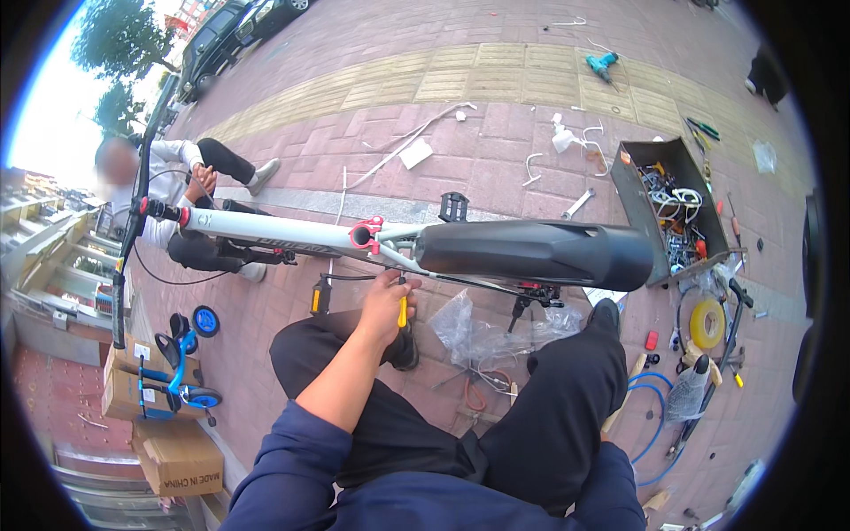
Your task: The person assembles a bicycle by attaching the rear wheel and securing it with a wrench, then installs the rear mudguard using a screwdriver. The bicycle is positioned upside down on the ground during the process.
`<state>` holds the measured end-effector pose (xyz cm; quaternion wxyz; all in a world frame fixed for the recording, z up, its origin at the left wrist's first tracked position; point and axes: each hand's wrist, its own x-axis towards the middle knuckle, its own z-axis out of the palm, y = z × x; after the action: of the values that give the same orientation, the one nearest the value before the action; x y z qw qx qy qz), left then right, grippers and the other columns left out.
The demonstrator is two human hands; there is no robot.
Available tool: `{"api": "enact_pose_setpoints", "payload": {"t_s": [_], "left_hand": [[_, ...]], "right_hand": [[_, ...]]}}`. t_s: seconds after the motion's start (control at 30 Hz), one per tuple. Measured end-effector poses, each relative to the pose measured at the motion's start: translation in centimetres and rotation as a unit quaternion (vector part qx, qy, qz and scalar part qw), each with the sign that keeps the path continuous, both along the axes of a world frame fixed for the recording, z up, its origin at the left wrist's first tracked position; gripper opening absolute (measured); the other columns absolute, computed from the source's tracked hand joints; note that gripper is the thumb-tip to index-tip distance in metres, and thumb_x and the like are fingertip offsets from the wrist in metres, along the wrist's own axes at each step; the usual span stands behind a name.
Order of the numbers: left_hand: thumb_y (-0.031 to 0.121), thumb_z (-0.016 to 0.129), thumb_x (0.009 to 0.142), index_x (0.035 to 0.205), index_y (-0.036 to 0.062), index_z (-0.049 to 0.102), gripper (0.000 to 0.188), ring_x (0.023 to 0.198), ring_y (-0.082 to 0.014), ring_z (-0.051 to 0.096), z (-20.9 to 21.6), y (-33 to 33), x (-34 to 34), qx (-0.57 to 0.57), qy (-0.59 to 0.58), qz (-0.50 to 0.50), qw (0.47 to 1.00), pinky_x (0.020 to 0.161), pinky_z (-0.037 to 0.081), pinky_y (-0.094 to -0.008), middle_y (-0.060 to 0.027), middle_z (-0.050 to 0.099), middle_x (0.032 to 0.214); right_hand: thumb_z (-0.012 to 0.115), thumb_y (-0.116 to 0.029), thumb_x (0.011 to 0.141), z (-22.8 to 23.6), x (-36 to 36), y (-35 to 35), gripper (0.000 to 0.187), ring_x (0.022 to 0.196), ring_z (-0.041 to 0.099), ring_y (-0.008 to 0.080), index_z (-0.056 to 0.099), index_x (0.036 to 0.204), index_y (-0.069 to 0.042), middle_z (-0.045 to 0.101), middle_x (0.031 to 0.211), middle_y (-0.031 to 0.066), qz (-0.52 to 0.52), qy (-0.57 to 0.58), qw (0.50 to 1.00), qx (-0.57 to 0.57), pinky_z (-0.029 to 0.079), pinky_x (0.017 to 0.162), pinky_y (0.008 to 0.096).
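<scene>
In front of me stands a bicycle with a white frame (pixel 274 228), a black mudguard (pixel 536 255) and a red seat clamp (pixel 365 234). My left hand (pixel 382 305) is closed around a yellow-handled tool (pixel 403 311), seemingly a screwdriver. That hand is at the near side of the frame, just below the seat clamp, and the tool's tip is hidden. A yellow-edged pedal (pixel 320 297) hangs to its left. My right sleeve (pixel 611 485) reaches down beside my right knee, which conceals the hand. Clear plastic wrap (pixel 496 338) lies under the bike.
A metal toolbox (pixel 639 212) full of parts stands at right, near a wrench (pixel 579 204) and a yellow tape roll (pixel 707 323). A teal drill (pixel 602 65) lies farther off. Someone in a white top (pixel 168 164) sits beyond the handlebar (pixel 131 230). Cardboard boxes (pixel 177 456) and a blue child's bike (pixel 180 372) are at left.
</scene>
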<state>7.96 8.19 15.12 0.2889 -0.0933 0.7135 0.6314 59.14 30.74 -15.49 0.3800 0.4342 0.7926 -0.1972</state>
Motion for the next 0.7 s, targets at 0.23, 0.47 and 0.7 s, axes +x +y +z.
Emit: {"api": "enact_pose_setpoints", "payload": {"t_s": [0.23, 0.47, 0.7], "left_hand": [[0.001, 0.058, 0.094, 0.123, 0.0057, 0.06, 0.029, 0.074, -0.0155, 0.061, -3.2, 1.3, -1.9, 0.168, -0.033, 0.052, 0.984, 0.06, 0.053, -0.0298, -0.0089, 0.066, 0.095], [0.005, 0.066, 0.089, 0.105, 0.0041, 0.068, 0.015, 0.066, -0.0121, 0.059, -7.3, 0.5, -3.4, 0.108, 0.038, -0.029, 0.993, 0.058, 0.052, -0.0275, -0.0038, 0.066, 0.089], [-0.002, 0.067, 0.083, 0.132, -0.0062, 0.056, 0.051, 0.087, -0.0188, 0.067, -7.8, 0.5, -2.4, 0.149, -0.057, -0.024, 0.987, 0.068, 0.057, -0.032, -0.0105, 0.065, 0.108]], "right_hand": [[0.057, -0.026, 0.097, 2.6, 0.1, 2.5, 0.032, 0.1, 0.068, 0.0388, 0.07, 0.103, 0.002, 0.071, 0.102, 0.0246, 0.003, 0.032, 0.999, 0.001, 0.051, 0.087, 0.0486], [0.057, -0.026, 0.097, 10.3, 1.3, 10.3, 0.033, 0.103, 0.067, 0.0378, 0.068, 0.104, 0.004, 0.071, 0.104, 0.0252, -0.025, 0.302, 0.949, 0.09, 0.049, 0.089, 0.0476], [0.065, -0.016, 0.094, 36.7, -10.6, 12.0, 0.021, 0.083, 0.064, 0.0289, 0.063, 0.102, 0.003, 0.068, 0.091, 0.0178, -0.171, 0.476, 0.798, 0.327, 0.05, 0.08, 0.041]]}}
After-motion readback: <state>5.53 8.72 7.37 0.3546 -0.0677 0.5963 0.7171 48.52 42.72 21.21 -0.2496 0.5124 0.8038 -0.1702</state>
